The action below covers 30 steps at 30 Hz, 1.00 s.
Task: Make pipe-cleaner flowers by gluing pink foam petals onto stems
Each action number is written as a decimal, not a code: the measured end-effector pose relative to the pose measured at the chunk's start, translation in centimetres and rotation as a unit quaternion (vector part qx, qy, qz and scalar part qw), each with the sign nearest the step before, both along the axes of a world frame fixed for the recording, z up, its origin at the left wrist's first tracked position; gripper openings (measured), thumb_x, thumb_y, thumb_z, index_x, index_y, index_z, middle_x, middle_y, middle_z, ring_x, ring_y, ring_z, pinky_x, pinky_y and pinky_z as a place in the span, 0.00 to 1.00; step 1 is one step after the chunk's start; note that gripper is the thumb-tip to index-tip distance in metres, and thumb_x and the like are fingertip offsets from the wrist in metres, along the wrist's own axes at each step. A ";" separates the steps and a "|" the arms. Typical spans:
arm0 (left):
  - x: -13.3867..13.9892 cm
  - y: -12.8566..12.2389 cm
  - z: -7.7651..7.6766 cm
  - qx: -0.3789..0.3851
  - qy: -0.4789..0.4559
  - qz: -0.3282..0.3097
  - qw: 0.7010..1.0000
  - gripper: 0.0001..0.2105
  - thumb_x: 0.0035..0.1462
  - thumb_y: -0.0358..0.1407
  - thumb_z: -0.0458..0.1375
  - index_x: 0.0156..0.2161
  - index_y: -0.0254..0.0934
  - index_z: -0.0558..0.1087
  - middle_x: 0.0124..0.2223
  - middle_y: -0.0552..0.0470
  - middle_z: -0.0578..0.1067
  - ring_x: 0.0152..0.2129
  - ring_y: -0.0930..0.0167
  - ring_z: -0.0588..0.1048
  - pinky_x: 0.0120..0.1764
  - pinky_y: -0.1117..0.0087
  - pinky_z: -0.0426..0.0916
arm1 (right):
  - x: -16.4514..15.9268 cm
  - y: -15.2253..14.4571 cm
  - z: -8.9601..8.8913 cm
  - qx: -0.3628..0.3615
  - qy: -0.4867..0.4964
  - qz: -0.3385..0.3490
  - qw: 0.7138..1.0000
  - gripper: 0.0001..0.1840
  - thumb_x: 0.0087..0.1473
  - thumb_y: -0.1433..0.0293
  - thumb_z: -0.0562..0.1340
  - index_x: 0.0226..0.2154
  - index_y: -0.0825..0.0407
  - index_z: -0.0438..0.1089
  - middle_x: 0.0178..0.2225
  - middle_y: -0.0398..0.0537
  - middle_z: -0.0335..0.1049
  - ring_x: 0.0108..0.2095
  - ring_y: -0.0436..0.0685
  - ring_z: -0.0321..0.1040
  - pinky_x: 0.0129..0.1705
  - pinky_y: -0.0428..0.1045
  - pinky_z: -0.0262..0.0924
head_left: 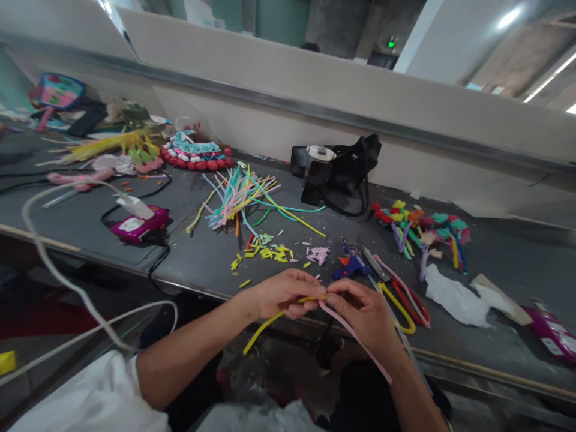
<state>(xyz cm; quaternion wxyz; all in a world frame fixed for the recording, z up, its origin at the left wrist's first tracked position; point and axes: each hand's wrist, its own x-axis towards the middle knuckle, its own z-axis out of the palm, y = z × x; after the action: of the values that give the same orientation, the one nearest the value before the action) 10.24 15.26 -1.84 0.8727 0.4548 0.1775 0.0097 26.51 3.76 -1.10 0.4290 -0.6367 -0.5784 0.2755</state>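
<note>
My left hand (290, 294) pinches a yellow pipe cleaner (263, 329), whose long end slants down past the bench edge. The fingertips of my right hand (364, 309) meet the left ones and grip a pink pipe cleaner (353, 333) that trails down along the right wrist. Both stems come together between the fingertips, where the fingers hide how they join. Just beyond the hands lie short yellow cuttings (273, 252) and pale pink cuttings (318, 255). A blue glue gun (351, 267) lies beside a grey metal hand tool (376, 264).
Loose coloured pipe cleaners (238, 201) lie in a heap farther back. Pipe-cleaner flowers (423, 228) and crumpled white paper (454, 297) lie to the right. A black bag (348, 165) rests against the partition. A magenta power box (140, 225) with cables occupies the left side.
</note>
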 end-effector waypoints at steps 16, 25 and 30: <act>0.8 -0.2 -0.7 0.074 0.003 0.201 0.977 0.16 0.44 0.44 0.67 0.28 0.33 0.69 0.19 0.61 0.63 0.11 0.83 0.54 0.15 0.78 0.44 | -1.4 -0.5 -0.7 -0.081 0.026 0.010 0.996 0.15 0.58 0.60 0.59 0.38 0.52 0.74 0.19 0.40 0.68 0.18 0.48 0.62 0.20 0.43 0.55; 1.3 -0.7 -1.4 0.188 0.010 0.218 0.958 0.18 0.47 0.48 0.65 0.27 0.32 0.70 0.18 0.61 0.63 0.13 0.82 0.56 0.16 0.78 0.47 | -1.8 -0.9 -0.2 0.058 -0.156 -0.029 0.986 0.12 0.59 0.66 0.57 0.33 0.50 0.76 0.22 0.42 0.73 0.21 0.50 0.66 0.24 0.44 0.57; 0.6 -0.2 -0.4 0.139 -0.005 0.167 0.976 0.17 0.47 0.47 0.65 0.31 0.32 0.72 0.21 0.58 0.66 0.14 0.81 0.60 0.17 0.78 0.53 | -1.1 -0.6 -0.1 0.047 -0.132 -0.064 0.988 0.11 0.57 0.65 0.58 0.29 0.50 0.75 0.23 0.42 0.73 0.22 0.51 0.68 0.25 0.43 0.60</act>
<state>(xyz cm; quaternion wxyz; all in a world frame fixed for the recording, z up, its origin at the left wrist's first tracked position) 10.84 15.09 -2.26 0.7880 0.5352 0.2434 0.1826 25.39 3.21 -1.20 0.3949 -0.6824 -0.6003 0.1339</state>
